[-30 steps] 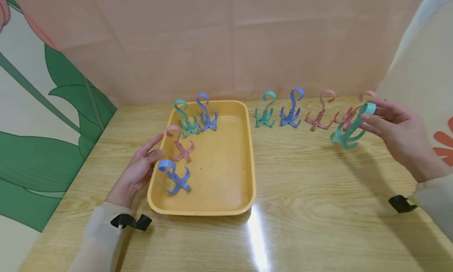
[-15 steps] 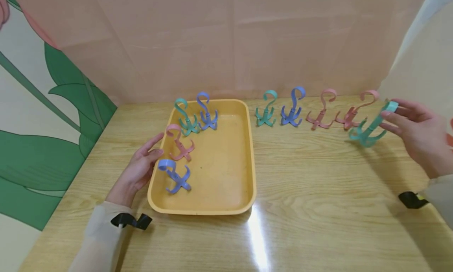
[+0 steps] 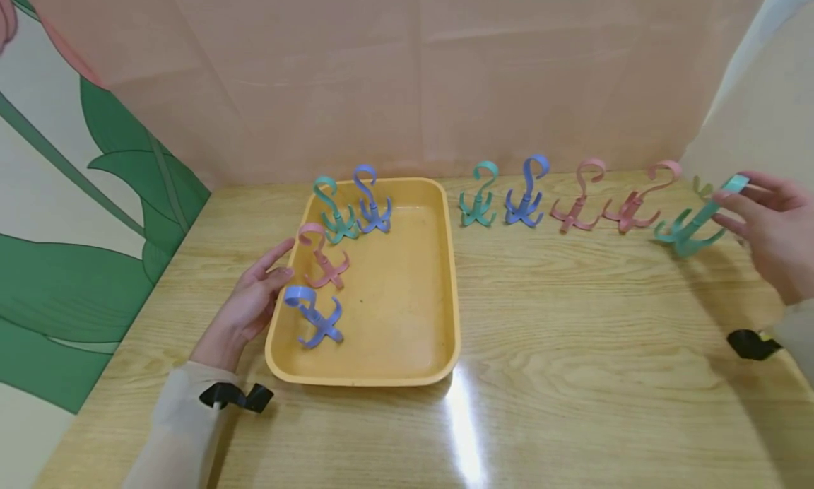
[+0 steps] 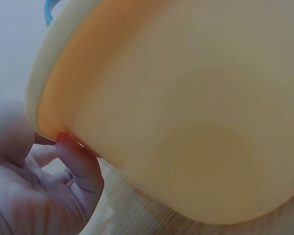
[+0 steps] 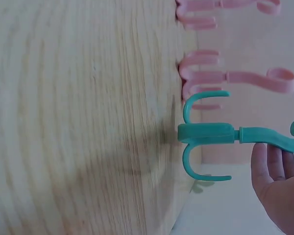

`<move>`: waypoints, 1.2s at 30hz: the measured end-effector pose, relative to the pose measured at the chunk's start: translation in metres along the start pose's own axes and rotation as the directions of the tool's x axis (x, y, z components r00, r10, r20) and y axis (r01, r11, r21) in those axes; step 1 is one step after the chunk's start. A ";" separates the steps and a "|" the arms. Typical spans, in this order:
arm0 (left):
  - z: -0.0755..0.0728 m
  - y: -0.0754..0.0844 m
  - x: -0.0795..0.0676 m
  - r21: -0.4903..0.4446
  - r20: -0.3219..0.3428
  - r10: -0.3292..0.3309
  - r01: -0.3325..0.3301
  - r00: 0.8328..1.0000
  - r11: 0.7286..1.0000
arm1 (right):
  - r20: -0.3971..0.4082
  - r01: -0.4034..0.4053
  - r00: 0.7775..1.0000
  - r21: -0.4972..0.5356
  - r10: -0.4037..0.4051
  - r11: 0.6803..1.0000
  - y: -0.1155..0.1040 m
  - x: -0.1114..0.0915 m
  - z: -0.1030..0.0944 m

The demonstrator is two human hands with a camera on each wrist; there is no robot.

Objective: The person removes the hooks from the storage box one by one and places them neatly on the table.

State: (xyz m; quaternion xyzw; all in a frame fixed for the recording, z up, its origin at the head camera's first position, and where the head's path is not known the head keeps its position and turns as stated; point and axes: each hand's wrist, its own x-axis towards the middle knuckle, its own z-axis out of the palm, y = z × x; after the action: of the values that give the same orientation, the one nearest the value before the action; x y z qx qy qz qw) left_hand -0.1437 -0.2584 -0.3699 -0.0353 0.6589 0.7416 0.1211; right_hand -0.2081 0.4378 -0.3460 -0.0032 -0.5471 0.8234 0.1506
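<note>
In the head view my right hand (image 3: pixel 779 227) holds a green four-prong hanging hook (image 3: pixel 689 231) by its curved top, at the right end of a row of hooks. The right wrist view shows this green hook (image 5: pixel 208 133) with its prongs close to the tabletop; I cannot tell whether they touch. My left hand (image 3: pixel 251 298) holds the left rim of a yellow tray (image 3: pixel 453 298). In the left wrist view its bent fingertip (image 4: pixel 71 147) presses the tray's outer wall. Inside the tray lie a green hook (image 3: pixel 341 227), two blue hooks (image 3: pixel 321 325) and a pink hook (image 3: pixel 327 266).
Along the back stand a green hook (image 3: pixel 477 206), a blue hook (image 3: pixel 524 203) and two pink hooks (image 3: pixel 575 210), beside the pink-covered wall (image 3: pixel 381 79). A wooden table (image 3: pixel 572 376) lies beneath everything. A leaf-patterned panel (image 3: pixel 70 192) borders the left side.
My right hand has moved right with the green hook, from in front of the last pink hook to beside it. The left hand and the tray have stayed put.
</note>
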 end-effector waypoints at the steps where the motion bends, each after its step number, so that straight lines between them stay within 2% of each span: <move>1: 0.000 0.000 0.000 -0.002 -0.001 -0.002 0.002 1.000 1.000 | -0.014 0.002 1.000 -0.005 -0.002 1.000 0.000 0.002 -0.002; 6: 0.000 0.000 -0.001 -0.002 -0.007 -0.006 0.006 1.000 1.000 | -0.098 0.017 0.995 -0.029 -0.019 0.999 0.003 0.012 -0.005; 10: 0.001 0.000 0.000 -0.008 -0.003 -0.007 0.007 1.000 1.000 | -0.194 -0.006 0.981 -0.051 -0.004 0.999 0.003 0.020 -0.003; 13: 0.002 -0.001 0.000 -0.009 0.002 -0.006 0.006 1.000 1.000 | -0.263 -0.017 0.965 -0.065 -0.001 0.998 0.004 0.024 -0.002; 22: 0.003 0.000 0.001 0.003 -0.008 -0.008 0.008 1.000 1.000 | -0.424 -0.083 0.906 -0.207 -0.013 0.975 0.009 0.038 0.003; 26: 0.002 0.000 0.002 0.008 -0.016 -0.016 0.016 1.000 1.000 | -0.452 -0.107 0.892 -0.231 -0.009 0.967 0.011 0.042 0.005; 36: 0.001 -0.001 0.002 0.010 -0.003 -0.014 0.014 1.000 1.000 | -0.454 -0.136 0.891 -0.250 0.008 0.959 0.014 0.047 0.007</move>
State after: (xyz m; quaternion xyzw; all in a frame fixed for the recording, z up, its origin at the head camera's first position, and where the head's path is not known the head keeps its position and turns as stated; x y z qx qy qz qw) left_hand -0.1450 -0.2571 -0.3708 -0.0402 0.6625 0.7374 0.1253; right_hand -0.2571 0.4383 -0.3481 -0.2340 -0.6062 0.7213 0.2397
